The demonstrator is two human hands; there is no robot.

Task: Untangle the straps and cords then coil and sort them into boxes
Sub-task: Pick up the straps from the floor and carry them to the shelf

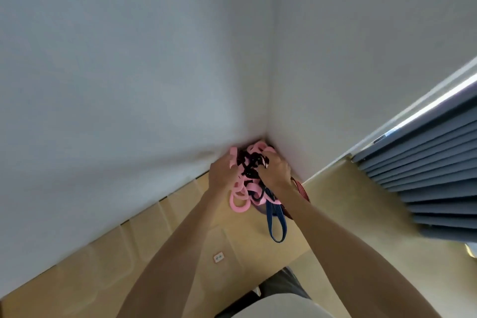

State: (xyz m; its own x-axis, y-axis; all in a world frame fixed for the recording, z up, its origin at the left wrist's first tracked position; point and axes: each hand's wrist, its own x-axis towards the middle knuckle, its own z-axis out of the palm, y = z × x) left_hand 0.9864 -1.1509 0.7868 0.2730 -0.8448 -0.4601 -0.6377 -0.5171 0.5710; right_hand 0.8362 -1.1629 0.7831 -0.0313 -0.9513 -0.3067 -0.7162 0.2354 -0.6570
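Both hands, left hand (224, 172) and right hand (275, 169), grip the soft, floppy tangle (249, 175) up near the wall corner (268, 134). Best to grab the loose blue loop (276, 222) hanging below.

Both hands' fingertips are buried in the tangle (249, 175) — its cords blur together, individual strands indistinguishable.

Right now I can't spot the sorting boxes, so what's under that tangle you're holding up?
A blue strap loop and a red strap hang below the tangle, gripped by left hand and right hand. No boxes show; the arms cover more.
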